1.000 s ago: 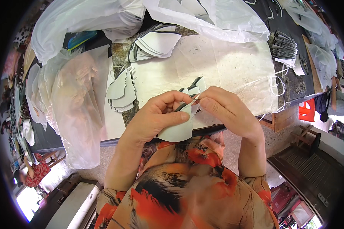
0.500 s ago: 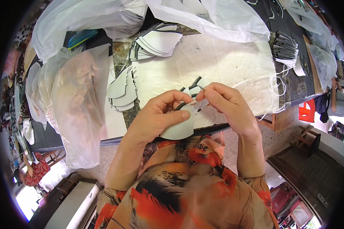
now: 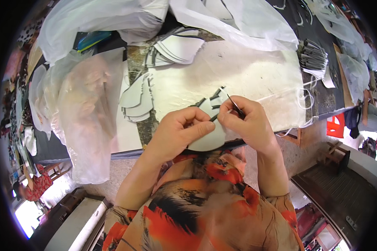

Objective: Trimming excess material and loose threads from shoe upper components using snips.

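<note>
Plastic bags [image 3: 77,113] slump over the left edge of the worktop [image 3: 255,79], thin and milky, one hanging down past the front edge. Just right of them, near the middle of the worktop, a fanned stack of white cut pieces [image 3: 135,98] lies flat, and a second stack [image 3: 178,48] sits further back under more crumpled plastic.

At the front edge, the left hand [image 3: 181,133] is curled around a white rounded piece [image 3: 205,140] — thumb on top, fingers folded underneath, pinching its upper rim. The piece hangs half over the front edge, close to the person's orange patterned shirt [image 3: 197,209].

The right hand [image 3: 246,123] meets it from the other side, fingertips closed on a thin dark tool [image 3: 235,105] that slants up and back from the grip; whether its tip touches the piece is hard to tell. Short dark strips [image 3: 211,97] lie on the worktop just behind both hands.

Further right, white cords [image 3: 302,98] loop near the right edge, and a bundle of dark strips [image 3: 313,56] rests toward the far right corner.
</note>
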Demonstrator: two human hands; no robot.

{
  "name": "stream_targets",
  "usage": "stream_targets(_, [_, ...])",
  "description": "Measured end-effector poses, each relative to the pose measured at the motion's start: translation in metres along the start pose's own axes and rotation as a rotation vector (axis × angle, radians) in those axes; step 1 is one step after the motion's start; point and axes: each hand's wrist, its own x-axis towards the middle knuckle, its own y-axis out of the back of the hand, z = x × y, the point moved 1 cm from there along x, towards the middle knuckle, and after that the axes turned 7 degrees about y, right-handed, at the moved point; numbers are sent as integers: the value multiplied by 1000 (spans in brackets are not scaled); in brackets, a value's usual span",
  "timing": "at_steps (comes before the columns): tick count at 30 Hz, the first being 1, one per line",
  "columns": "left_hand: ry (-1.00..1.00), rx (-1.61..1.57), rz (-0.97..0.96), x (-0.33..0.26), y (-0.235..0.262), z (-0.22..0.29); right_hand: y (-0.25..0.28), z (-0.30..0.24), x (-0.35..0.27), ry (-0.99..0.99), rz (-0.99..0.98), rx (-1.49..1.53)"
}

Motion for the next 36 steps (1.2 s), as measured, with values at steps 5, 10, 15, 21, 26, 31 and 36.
stream_targets(5, [-91,258,21,-18,17,22,-3,2,-6,6,30,31])
stream_targets(10, [-253,400,388,-51,75,45,5,7,-5,-20,72,175])
stream_targets(15, [-647,914,909,-39,100,49,-2,5,1,-9,-11,139])
stream_targets(21, [-288,274,108,-15,36,37,-2,0,-2,329,-337,-111])
stream_targets(26, [-1,-92,-104,4,11,22,-8,14,-7,490,-335,-124])
stream_targets(31, [-24,-116,-89,6,11,1,-9,15,-11,506,-339,-175])
stream_targets(36, [-123,-88,98,-7,7,-18,-13,10,-19,220,-123,65])
